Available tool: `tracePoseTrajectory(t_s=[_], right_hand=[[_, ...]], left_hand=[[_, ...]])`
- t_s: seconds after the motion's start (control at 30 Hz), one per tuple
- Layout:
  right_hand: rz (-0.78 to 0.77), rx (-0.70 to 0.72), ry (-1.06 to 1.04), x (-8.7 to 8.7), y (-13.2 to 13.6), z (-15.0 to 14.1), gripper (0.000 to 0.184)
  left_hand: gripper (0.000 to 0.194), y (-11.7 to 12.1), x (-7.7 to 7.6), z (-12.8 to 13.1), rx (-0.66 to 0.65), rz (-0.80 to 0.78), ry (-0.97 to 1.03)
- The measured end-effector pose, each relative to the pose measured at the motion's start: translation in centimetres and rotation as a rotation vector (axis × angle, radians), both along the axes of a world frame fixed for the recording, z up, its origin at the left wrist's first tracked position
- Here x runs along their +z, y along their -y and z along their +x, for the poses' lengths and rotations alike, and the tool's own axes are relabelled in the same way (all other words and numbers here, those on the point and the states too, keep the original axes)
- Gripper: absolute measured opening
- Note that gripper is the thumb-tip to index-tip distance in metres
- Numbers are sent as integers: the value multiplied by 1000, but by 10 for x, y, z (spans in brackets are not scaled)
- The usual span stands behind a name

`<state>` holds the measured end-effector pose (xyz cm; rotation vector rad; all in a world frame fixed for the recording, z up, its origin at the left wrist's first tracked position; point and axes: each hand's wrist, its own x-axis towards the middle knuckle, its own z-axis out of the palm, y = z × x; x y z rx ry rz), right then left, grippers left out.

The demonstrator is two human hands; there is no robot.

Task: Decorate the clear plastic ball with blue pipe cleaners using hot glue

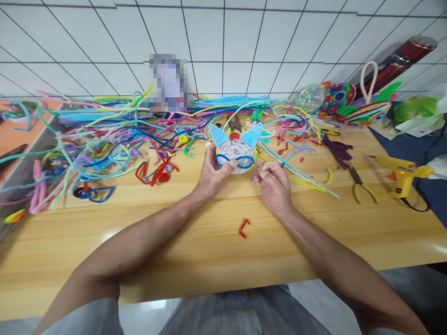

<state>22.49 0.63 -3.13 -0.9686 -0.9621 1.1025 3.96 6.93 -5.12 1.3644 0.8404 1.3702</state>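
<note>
On one wooden table, two hands: left hand pinching one clear ball mid-table, right hand just beside it, fingertips bunched, can't tell if on anything. Ball's got one blue glasses frame, two blue ears. One bent red bit lies nearer.

Short grey slvs, forearms bare; grey garment w/ faint vert. stripes.

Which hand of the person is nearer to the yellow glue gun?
Right: the right hand is left of the glue gun; the left hand, holding the blue-eared figure, is farther left.
</note>
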Motion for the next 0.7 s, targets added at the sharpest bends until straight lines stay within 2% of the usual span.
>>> tracePoseTrajectory(t_s=[0.17, 0.3, 0.43, 0.5, 0.63, 0.7], right_hand=[[29, 26, 36, -4, 1, 1, 17], [40, -96, 115, -9, 0, 3, 15], [41, -86, 107, -14, -1, 6, 42], [27, -110, 146, -13, 0, 5, 45], [12, -258, 249, -9, -1, 6, 19], [11, -275, 280, -7, -2, 7, 13]], left_hand=[[84, -2, -2, 0, 1, -5, 3], [82, -2, -1, 0, 7, -5, 16], [83, -1, -1, 0, 10, 4, 10], [83, -1, -1, 0, 0, 6, -1], [89, -1, -2, -1, -3, 6, -14], [90, -1, -2, -1, 1, 6, -18]])
